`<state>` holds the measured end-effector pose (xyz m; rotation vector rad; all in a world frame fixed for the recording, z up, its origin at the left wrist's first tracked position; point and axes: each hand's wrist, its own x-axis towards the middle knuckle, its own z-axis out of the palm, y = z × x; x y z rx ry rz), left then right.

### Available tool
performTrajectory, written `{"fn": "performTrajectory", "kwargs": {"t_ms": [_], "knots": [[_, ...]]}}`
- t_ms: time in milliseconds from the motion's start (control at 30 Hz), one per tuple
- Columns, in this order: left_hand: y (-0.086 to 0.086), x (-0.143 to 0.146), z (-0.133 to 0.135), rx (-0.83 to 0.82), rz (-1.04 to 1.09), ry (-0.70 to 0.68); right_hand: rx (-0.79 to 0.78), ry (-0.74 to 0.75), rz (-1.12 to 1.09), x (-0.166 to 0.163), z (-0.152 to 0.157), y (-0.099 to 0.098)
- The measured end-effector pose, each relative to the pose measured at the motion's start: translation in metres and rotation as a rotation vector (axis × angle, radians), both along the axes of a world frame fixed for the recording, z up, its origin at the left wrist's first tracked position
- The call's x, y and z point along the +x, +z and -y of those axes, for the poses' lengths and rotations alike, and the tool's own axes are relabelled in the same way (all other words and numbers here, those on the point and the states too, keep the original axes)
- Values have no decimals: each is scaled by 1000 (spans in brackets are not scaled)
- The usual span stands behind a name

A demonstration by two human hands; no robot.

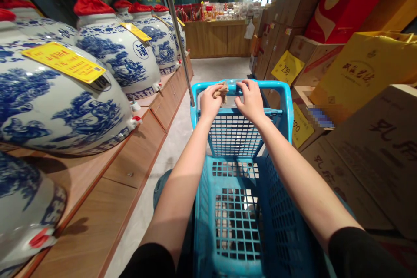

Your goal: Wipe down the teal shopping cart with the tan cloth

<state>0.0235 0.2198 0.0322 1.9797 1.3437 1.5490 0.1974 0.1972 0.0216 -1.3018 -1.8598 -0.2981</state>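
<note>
A blue plastic shopping cart [286,115] stands right in front of me, its mesh basket opening towards me. At its far bar, my left hand [210,103] is closed round a crumpled brown cloth [222,91], which lies against the blue handle [269,84]. Just to the right, my right hand [251,100] is hooked loosely over the same handle, fingers curled over the top and thumb below it. Part of the grip is hidden behind the fingers. A thin metal pole [180,43] rises from the cart's left corner.
Big blue-and-white porcelain jars [110,47] with red cloth tops line a wooden ledge [137,147] on the left. Cardboard boxes [374,147], a yellow gift bag [361,69] and price signs crowd the right. Farther on, a wooden counter [211,39] carries packaged goods.
</note>
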Motion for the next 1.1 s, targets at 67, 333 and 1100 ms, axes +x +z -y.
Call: {"fn": "performTrajectory", "kwargs": {"t_ms": [67, 333, 1100], "knots": [[-1, 0, -1, 41, 1, -44, 5, 6, -6, 0, -1, -1], [0, 0, -1, 26, 53, -85, 16, 21, -56, -2, -1, -1], [-2, 1, 2, -46, -149, 78, 7, 5, -42, -2, 0, 0]]}}
